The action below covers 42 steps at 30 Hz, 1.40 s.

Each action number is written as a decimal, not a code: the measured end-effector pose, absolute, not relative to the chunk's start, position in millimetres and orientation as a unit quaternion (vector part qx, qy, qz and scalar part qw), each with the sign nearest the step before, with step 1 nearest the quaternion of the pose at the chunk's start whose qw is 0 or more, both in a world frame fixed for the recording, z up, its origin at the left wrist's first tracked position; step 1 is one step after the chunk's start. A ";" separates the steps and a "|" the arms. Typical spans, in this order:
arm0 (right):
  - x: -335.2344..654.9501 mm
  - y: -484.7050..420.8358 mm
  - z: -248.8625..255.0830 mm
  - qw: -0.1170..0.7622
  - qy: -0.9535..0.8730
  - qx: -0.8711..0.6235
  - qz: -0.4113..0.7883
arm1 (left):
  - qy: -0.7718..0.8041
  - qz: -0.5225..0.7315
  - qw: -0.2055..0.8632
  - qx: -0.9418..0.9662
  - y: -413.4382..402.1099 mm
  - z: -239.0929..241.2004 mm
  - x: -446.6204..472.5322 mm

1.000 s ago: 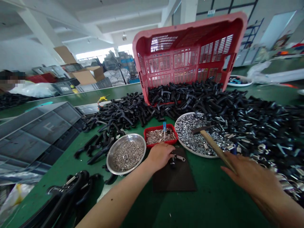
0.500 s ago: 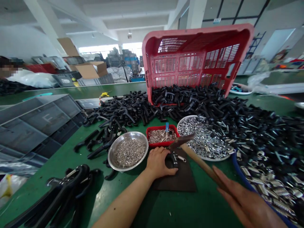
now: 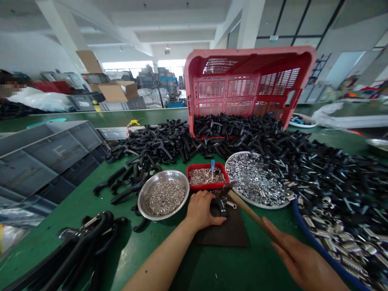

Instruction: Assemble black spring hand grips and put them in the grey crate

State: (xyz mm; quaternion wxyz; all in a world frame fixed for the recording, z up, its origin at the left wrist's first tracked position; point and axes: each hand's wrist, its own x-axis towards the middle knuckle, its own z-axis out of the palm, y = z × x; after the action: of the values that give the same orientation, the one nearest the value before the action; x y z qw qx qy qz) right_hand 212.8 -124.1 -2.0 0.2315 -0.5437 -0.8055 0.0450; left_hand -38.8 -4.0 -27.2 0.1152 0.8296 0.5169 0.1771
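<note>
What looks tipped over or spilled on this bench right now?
The pink slatted plastic crate stands tipped on its side at the back of the green table, and the black curved plastic parts have poured out of its open mouth in a wide heap. Some reach the rim of the round metal tray of silver nuts.

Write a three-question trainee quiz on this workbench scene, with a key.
1. True or false: the right hand grips a wooden-handled hammer.
2. What does the left hand press on the dark rectangular mat? A) small black plastic part with a spring B) yellow tape roll
3. Which container sits between the round steel bowl of small rings and the wide white plate of nuts?

Key: 1 true. 2 A. 3 the small red tray of metal pins.
</note>
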 end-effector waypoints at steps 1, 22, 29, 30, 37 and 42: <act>215.5 -122.7 -4.9 0.225 -0.804 -0.548 0.061 | 0.516 0.174 0.117 0.830 -4.0 -26.8 -38.7; 221.3 -117.4 -20.1 0.475 -0.449 -0.631 0.417 | 0.379 0.126 0.139 0.906 -32.0 2.3 38.8; 234.4 -113.8 -28.2 0.533 -0.410 -0.591 0.445 | 0.402 0.041 0.108 0.908 -17.1 -22.4 108.1; 236.0 -114.0 -29.1 0.539 -0.406 -0.590 0.444 | 0.409 0.033 0.104 0.906 -18.2 -25.5 108.5; 236.5 -114.5 -29.5 0.539 -0.399 -0.588 0.452 | 0.470 0.014 0.096 0.877 -32.6 -28.8 104.7; 234.9 -116.2 -28.3 0.531 -0.411 -0.580 0.461 | 0.481 -0.016 0.106 0.870 -33.4 -22.0 107.6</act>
State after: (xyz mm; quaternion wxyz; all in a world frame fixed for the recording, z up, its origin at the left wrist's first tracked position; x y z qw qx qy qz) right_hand 234.9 -116.2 -28.3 0.5312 -0.5797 -0.4108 0.4615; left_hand 107.6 -33.4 -22.0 0.1064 0.8702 0.4807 -0.0160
